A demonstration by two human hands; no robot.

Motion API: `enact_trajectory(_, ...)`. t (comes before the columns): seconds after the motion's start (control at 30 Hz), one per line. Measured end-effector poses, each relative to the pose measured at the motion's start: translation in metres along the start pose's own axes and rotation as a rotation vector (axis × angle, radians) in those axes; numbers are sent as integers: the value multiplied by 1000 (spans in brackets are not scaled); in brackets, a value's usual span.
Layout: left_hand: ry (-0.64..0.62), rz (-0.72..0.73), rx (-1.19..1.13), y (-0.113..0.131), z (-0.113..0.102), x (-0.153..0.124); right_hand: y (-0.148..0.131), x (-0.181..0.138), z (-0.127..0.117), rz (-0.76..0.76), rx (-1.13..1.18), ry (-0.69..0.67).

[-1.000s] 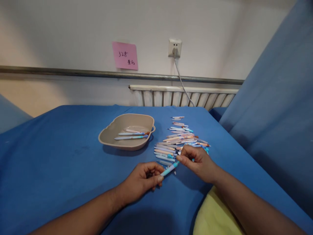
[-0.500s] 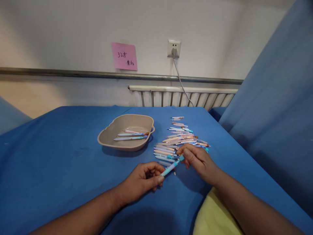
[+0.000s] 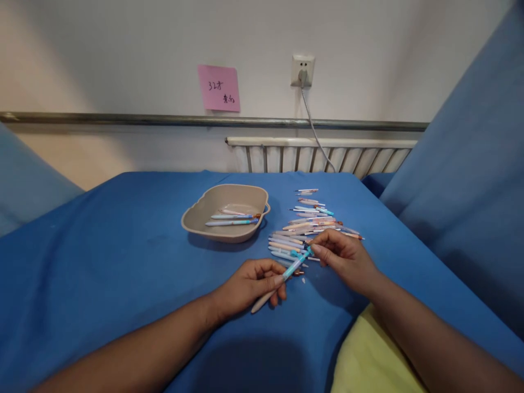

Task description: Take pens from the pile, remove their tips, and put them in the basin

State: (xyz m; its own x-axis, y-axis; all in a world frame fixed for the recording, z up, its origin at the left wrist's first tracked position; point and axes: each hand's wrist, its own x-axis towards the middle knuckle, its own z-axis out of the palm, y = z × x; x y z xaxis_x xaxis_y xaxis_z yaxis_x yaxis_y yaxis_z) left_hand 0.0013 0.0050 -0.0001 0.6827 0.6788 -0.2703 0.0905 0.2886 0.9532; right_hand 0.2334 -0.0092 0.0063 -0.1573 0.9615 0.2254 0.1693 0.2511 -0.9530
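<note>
A pen (image 3: 295, 266) with a blue and lilac barrel is held slantwise between my two hands. My left hand (image 3: 252, 288) is closed around its lower part, and the pale tapered end sticks out below the fingers. At the upper, turquoise end, the fingertips of my right hand (image 3: 346, 260) are pinched together on the pen. Just behind the hands lies a pile of pens and thin refills (image 3: 286, 241), partly covered by my right hand. Several finished-looking pens (image 3: 233, 222) rest inside a beige basin (image 3: 227, 237) to the left of the pile.
A blue cloth (image 3: 135, 262) covers the table. A small pale piece (image 3: 303, 280) lies near the pen. Yellow-green fabric (image 3: 374, 355) is under my right forearm. Behind are a radiator (image 3: 319, 143), a plugged-in cable (image 3: 313, 123) and a pink note (image 3: 219, 88); a blue curtain (image 3: 462, 142) hangs at right.
The pen's pale tapered end now shows below my left hand, where it was hidden before. My right fingers are closer around the turquoise end. The whole view has shifted slightly.
</note>
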Motion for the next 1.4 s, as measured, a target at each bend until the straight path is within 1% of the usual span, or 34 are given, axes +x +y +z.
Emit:
enact_trajectory(0.23, -36, -24, 10, 0, 1, -2, 5, 0, 4, 91, 33, -44)
enact_trajectory(0.43, -32, -16, 19, -1, 2, -4, -4, -3, 7, 88, 43, -119)
enact_trajectory(0.57, -39, 20, -29, -4, 7, -6, 0, -5, 6, 63, 58, -197)
enact_trajectory(0.67, -9, 40, -62, 1, 9, -11, 9, -4, 4, 71, 170, -211)
enact_trajectory(0.73, 46, 78, -43, 12, 7, -16, 13, -2, 4, 70, 221, -196)
enact_trajectory(0.8, 134, 156, 22, 30, -2, -22, 13, 0, 3, 72, 228, -175)
enact_trajectory(0.87, 250, 236, 167, 54, -19, -25, 10, 1, 3, 82, 214, -164)
enact_trajectory(0.97, 430, 300, 410, 89, -56, -23, 5, 1, 4, 96, 180, -168)
enact_trajectory(1.03, 492, 277, 672, 105, -83, -18, 3, 0, 5, 102, 152, -170)
enact_trajectory(1.1, 511, 236, 1004, 115, -105, -13, 3, 0, 6, 104, 131, -173)
enact_trajectory(1.17, 503, 207, 1110, 119, -121, -8, 4, 0, 7, 105, 118, -187)
enact_trajectory(1.23, 477, 170, 1191, 118, -130, -4, 5, 1, 7, 109, 108, -202)
enact_trajectory(1.4, 431, 39, 1401, 109, -138, 6, 5, 1, 9, 108, 86, -224)
